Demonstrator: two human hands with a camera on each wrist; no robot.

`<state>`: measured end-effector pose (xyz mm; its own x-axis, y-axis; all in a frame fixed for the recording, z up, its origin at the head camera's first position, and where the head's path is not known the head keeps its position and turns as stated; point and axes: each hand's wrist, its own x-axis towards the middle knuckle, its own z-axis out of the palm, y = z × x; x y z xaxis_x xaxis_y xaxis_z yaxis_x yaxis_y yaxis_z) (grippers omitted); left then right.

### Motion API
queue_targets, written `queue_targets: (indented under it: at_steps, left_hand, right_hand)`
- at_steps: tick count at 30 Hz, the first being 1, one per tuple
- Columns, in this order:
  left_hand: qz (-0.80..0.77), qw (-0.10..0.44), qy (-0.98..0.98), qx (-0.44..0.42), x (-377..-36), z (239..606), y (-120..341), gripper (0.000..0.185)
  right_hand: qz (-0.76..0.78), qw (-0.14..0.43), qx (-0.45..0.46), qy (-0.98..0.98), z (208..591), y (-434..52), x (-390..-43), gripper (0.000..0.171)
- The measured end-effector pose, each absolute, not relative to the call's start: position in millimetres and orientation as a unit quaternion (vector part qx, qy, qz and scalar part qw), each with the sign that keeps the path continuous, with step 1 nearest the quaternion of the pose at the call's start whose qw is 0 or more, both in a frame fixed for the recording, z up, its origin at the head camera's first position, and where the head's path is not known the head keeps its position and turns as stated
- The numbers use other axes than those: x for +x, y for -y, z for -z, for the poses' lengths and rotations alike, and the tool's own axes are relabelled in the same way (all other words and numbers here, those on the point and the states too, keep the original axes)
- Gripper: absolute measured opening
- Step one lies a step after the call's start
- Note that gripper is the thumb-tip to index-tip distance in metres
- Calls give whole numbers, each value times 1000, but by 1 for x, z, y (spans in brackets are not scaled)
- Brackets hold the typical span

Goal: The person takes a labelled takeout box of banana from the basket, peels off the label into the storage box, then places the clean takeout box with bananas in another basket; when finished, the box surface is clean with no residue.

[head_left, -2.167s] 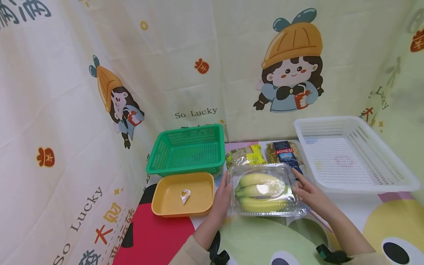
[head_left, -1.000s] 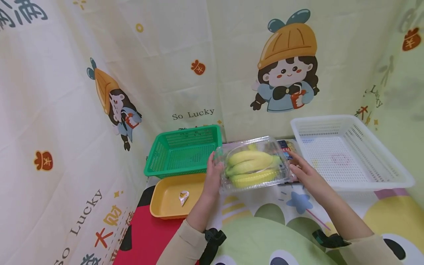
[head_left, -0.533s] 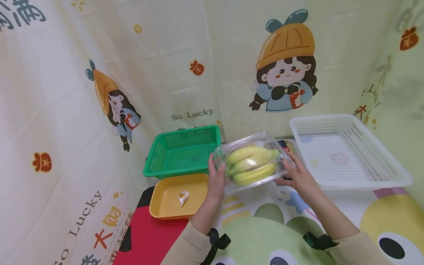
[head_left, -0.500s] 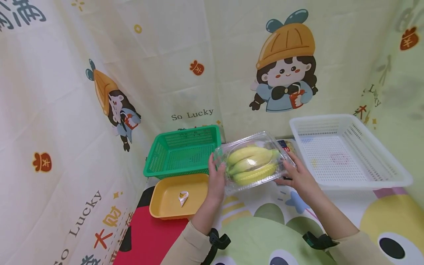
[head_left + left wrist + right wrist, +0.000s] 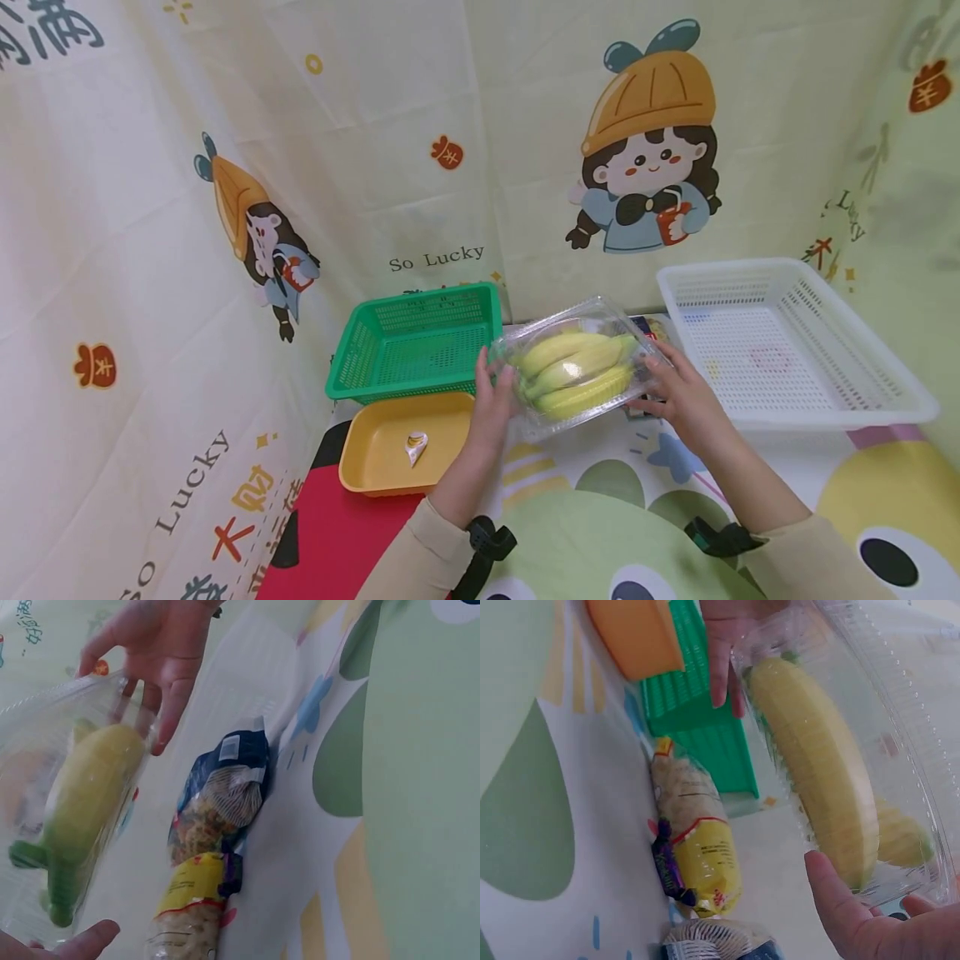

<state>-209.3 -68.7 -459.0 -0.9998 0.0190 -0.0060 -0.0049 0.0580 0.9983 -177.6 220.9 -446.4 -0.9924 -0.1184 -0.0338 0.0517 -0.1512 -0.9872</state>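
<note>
A clear plastic clamshell box (image 5: 577,367) with a bunch of yellow-green bananas (image 5: 573,371) hangs tilted above the table, its right end higher. My left hand (image 5: 491,398) grips its left end and my right hand (image 5: 675,398) grips its right end. In the left wrist view the box (image 5: 75,802) is at the left, with the right hand's fingers (image 5: 161,690) on it. The right wrist view has the bananas (image 5: 817,765) close up, with the left hand's fingers (image 5: 724,660) at the far end.
A green basket (image 5: 416,342) and a yellow tray (image 5: 397,442) holding a small wrapper (image 5: 415,444) lie at the left. A white basket (image 5: 787,342) stands at the right. Two pasta bags, blue-labelled (image 5: 225,787) and yellow-labelled (image 5: 191,907), lie under the lifted box.
Both hands have lifted the banana box off the table, carried it back over the pasta bags and tilted it more, with its right end raised.
</note>
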Motion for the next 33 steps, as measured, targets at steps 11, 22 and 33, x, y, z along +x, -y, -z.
queue_targets:
  at_steps: [11,22,33]
  left_hand:
    - [-677,115,-722,82,-242,442,94,63]
    - [-668,257,-679,161,-271,436,109,62]
    - [-667,264,-681,145,-271,444,105,56]
  right_hand:
    - [781,74,-24,-620,447,-228,-176,59]
    - [767,73,-30,-637,442,-230,-176,57]
    - [757,79,-48,-647,438,-236,-179,55]
